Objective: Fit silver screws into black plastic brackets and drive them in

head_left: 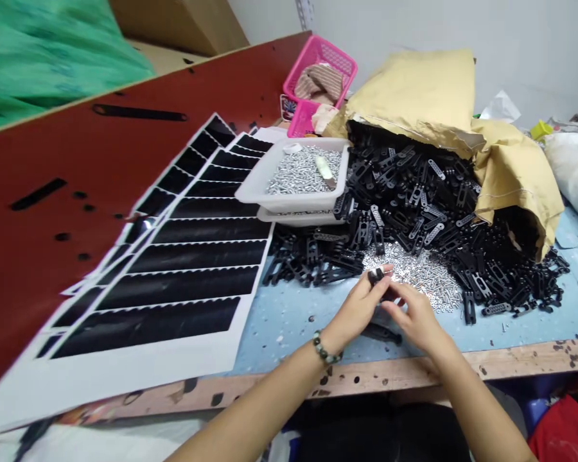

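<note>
My left hand (357,309), with a beaded bracelet on its wrist, is closed around a small black plastic part (376,276), one end of which sticks up between thumb and fingers. From the other side my right hand (417,317) meets it, thumb and forefinger curled at the part's lower end; the fingers partly hide that end. On the blue tabletop (293,327) just below the hands lies another black plastic piece (381,332). Behind the hands spreads a pile of loose silver screws and nuts (426,273).
Black plastic parts (404,186) spill from yellow paper sacks (414,90). A white tub (255,186) of screws stands left of the heap, pink baskets (291,77) behind it. Sheets with black strips (187,282) cover the left side beside a red board (38,212).
</note>
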### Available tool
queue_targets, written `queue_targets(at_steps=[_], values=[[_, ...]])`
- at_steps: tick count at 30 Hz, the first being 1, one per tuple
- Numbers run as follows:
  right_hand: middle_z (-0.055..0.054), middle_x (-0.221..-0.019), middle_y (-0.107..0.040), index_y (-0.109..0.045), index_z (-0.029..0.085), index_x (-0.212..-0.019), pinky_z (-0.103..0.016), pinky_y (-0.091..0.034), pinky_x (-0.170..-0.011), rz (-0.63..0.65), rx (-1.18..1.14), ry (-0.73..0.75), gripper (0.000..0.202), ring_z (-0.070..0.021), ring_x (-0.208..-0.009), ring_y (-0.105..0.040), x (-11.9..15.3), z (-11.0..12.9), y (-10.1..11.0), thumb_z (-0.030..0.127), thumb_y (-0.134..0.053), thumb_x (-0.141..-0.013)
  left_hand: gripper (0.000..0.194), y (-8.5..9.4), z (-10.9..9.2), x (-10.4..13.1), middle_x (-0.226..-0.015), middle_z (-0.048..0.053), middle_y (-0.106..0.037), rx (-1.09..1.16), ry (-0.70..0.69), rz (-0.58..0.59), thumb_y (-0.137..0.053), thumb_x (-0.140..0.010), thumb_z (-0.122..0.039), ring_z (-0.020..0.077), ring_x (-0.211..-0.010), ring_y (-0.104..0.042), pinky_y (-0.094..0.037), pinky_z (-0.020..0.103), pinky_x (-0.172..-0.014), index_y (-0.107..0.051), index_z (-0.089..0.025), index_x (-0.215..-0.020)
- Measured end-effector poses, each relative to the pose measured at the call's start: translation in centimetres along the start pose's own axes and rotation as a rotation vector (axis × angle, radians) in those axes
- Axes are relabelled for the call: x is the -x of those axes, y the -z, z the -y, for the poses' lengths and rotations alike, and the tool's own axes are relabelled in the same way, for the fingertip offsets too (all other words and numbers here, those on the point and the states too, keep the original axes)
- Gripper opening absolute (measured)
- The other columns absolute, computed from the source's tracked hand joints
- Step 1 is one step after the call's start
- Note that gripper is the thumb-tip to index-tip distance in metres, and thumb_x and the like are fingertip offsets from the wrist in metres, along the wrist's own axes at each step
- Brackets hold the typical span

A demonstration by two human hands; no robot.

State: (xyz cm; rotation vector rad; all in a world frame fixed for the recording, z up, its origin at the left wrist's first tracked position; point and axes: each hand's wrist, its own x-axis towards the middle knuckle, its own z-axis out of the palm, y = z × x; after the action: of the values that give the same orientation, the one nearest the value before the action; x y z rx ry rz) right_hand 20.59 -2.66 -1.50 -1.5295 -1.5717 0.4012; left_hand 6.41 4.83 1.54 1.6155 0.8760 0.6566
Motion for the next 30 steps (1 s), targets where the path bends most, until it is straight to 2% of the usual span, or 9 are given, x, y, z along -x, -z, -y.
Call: queue_targets(at_steps=[1,3,6,9,12,17,23,27,30], values=[[-0.006,-0.099,-0.068,-0.061,0.023,-0.111,-0.029,-0.051,-0.077,-0.009,0.028,0.003,0.025,-0.017,-0.088,-0.063,0.2,-0.4,0.9,0.028,-0.046,-0.092,0.039,-0.2,-0.1,-0.5,-0.114,0.008,-0.06,0.065,0.022,-0.021,-0.041,-0.091,-0.045,0.0223,-0.109,-0.057,-0.045,0.038,-0.096,-0.051,-0.019,-0.118],[-0.008,-0.097,-0.067,-0.063,0.02,-0.103,-0.032,-0.05,-0.081,-0.21,0.177,-0.07,0.024,-0.0184,-0.088,-0.062,0.3,-2.4,4.0,0.027,-0.042,-0.092,0.038,0.1,-0.1,-1.0,-0.097,0.005,-0.063,0.104,0.065,-0.022,-0.043,-0.089,-0.047,0.019,-0.088,-0.062,-0.049,0.035,-0.084,-0.051,-0.018,-0.111],[-0.013,-0.097,-0.065,-0.061,0.014,-0.106,-0.041,-0.048,-0.085,-0.458,0.478,-0.245,0.027,-0.0237,-0.09,-0.06,-0.9,-7.3,10.2,0.025,-0.044,-0.089,0.036,1.2,0.7,-1.4,-0.075,-0.001,-0.058,-0.052,0.165,0.083,-0.047,-0.083,-0.049,0.0158,-0.064,-0.057,-0.047,0.03,-0.064,-0.051,-0.019,-0.102],[-0.019,-0.103,-0.063,-0.057,0.009,-0.115,-0.045,-0.046,-0.087,-0.386,0.672,-0.367,0.036,-0.0282,-0.096,-0.058,-3.1,-11.4,13.8,0.022,-0.052,-0.081,0.025,1.4,1.6,-2.2,-0.069,0.0,-0.057,-0.335,0.2,0.177,-0.048,-0.08,-0.046,0.0194,-0.066,-0.056,-0.043,0.03,-0.061,-0.049,-0.021,-0.084],[-0.02,-0.105,-0.063,-0.057,0.008,-0.117,-0.042,-0.046,-0.087,-0.331,0.691,-0.409,0.039,-0.0274,-0.098,-0.059,-5.1,-13.3,13.7,0.015,-0.05,-0.08,0.019,-0.2,1.8,-3.3,-0.075,0.003,-0.059,-0.527,0.121,0.221,-0.045,-0.08,-0.04,0.0225,-0.073,-0.056,-0.041,0.032,-0.065,-0.044,-0.021,-0.074],[-0.007,-0.099,-0.067,-0.065,0.019,-0.104,-0.032,-0.048,-0.085,-0.256,0.628,-0.363,0.036,-0.0188,-0.091,-0.063,-6.0,-14.3,14.2,0.009,-0.045,-0.076,0.02,-2.7,0.8,-4.1,-0.074,0.003,-0.059,-0.54,0.035,0.321,-0.047,-0.078,-0.04,0.0221,-0.07,-0.056,-0.04,0.03,-0.063,-0.042,-0.022,-0.071],[-0.021,-0.108,-0.063,-0.061,0.006,-0.114,-0.044,-0.044,-0.091,-0.439,0.661,-0.542,0.037,-0.0292,-0.103,-0.059,-8.1,-15.9,19.4,0.018,-0.045,-0.082,0.024,-1.1,-0.3,-3.6,-0.077,0.003,-0.062,-0.496,0.045,0.287,-0.044,-0.081,-0.045,0.0245,-0.077,-0.059,-0.042,0.032,-0.068,-0.048,-0.022,-0.084],[-0.017,-0.1,-0.067,-0.067,0.011,-0.1,-0.041,-0.046,-0.089,-0.401,0.61,-0.53,0.027,-0.0268,-0.098,-0.061,-9.1,-15.4,19.0,0.015,-0.051,-0.079,0.022,-0.6,-0.9,-3.9,-0.083,0.004,-0.062,-0.467,0.054,0.208,-0.043,-0.081,-0.042,0.0248,-0.083,-0.059,-0.043,0.035,-0.074,-0.048,-0.021,-0.087],[-0.015,-0.106,-0.065,-0.064,0.013,-0.107,-0.041,-0.044,-0.092,-0.401,0.587,-0.465,0.03,-0.0249,-0.105,-0.058,-7.9,-13.4,17.6,0.014,-0.048,-0.082,0.022,-0.8,-1.3,-4.2,-0.078,0.001,-0.059,-0.395,0.043,0.195,-0.042,-0.082,-0.043,0.0224,-0.076,-0.058,-0.045,0.033,-0.069,-0.048,-0.022,-0.087]])
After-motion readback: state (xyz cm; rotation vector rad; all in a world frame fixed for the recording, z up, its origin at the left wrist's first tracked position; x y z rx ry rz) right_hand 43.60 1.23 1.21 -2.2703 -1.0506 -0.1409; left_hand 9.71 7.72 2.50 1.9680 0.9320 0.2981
